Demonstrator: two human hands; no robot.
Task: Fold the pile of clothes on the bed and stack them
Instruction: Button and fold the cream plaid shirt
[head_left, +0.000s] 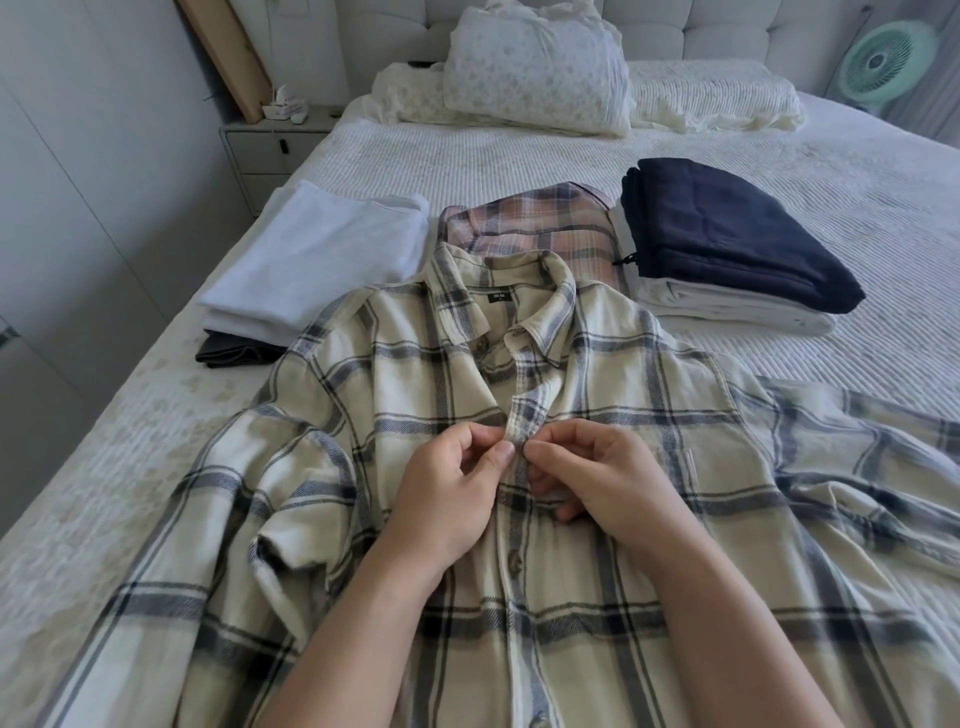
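Note:
A cream and navy plaid shirt (395, 395) lies spread face up on the bed (519, 156), collar away from me. My left hand (457, 493) and my right hand (597, 478) both pinch its button placket at chest height, fingertips nearly meeting. Behind the collar lies a folded pink plaid shirt (550, 223). To the left sits a folded white stack (322, 254) on a dark grey garment (234, 353). To the right a folded navy garment (727, 234) tops white folded pieces (727, 306).
Pillows (535, 73) and a folded cream blanket (711, 88) lie at the headboard. A nightstand (270, 145) with a tissue box stands at the left, a green fan (883, 62) at the far right. The bed's left edge runs diagonally beside a white wardrobe.

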